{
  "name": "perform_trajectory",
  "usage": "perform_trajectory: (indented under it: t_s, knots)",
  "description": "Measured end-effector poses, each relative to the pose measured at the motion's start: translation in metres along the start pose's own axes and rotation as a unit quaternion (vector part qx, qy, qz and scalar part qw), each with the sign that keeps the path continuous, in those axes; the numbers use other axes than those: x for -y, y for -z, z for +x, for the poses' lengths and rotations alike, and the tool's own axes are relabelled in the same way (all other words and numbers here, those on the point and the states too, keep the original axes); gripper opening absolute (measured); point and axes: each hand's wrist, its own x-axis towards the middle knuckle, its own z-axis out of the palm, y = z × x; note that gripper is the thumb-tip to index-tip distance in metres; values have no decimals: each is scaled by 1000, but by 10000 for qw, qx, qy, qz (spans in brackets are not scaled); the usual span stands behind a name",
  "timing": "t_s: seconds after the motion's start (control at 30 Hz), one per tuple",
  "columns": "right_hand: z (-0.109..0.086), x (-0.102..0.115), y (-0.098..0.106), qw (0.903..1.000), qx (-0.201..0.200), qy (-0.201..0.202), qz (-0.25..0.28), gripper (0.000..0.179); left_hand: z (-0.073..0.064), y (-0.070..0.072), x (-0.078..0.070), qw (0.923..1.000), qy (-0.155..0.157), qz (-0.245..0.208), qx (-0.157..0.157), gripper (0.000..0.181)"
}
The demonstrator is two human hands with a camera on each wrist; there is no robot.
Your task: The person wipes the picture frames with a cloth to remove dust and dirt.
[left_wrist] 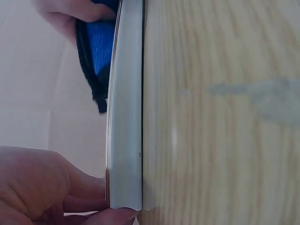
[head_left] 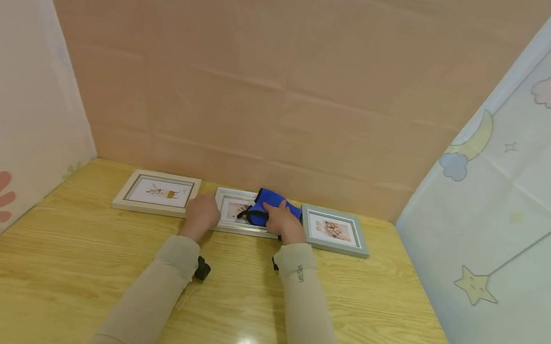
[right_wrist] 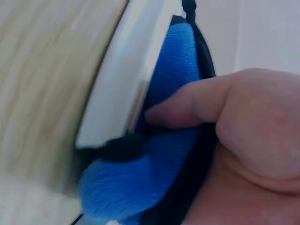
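A silver picture frame (head_left: 247, 230) lies face up on the wooden table, between two other frames. My left hand (head_left: 202, 214) pinches its left end; in the left wrist view the fingertips (left_wrist: 115, 216) meet the frame's corner. Over the right half of that frame is a blue plush cloth (head_left: 267, 198) with black edging, which my right hand (head_left: 283, 223) holds against it. Seen from the right wrist, the thumb (right_wrist: 173, 110) presses the cloth at the frame's edge, and a fold of the cloth hangs over the corner. The other right fingers are largely hidden there.
A cream frame (head_left: 157, 210) with a plant picture lies to the left, beside my left hand. To the right is a grey-green frame (head_left: 338, 248) with a flower picture. Behind them rises a brown paper-like backdrop (head_left: 283, 110), with patterned white sheets at both sides.
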Motion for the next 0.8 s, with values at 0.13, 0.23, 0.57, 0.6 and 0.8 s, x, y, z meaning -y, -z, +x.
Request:
perform_trajectory:
  t_s: [0.13,0.23,0.57,0.6,0.8]
  knots:
    - [-6,21,-6,9987,-2,277,-433,62,1,-1,1,9999,81,-19,-102,23]
    - [-8,32,-10,9957,132,722,-565,65,1,-1,0,9998,164,-13,-90,19]
    - [-17,12,13,9931,759,764,-457,78,1,-3,1,9997,220,-104,11,24]
    - [-16,7,15,9950,648,637,-418,77,2,-3,2,9997,189,-121,28,26]
    - [0,2,0,9982,-185,533,-221,70,3,-2,4,9999,109,-107,28,32]
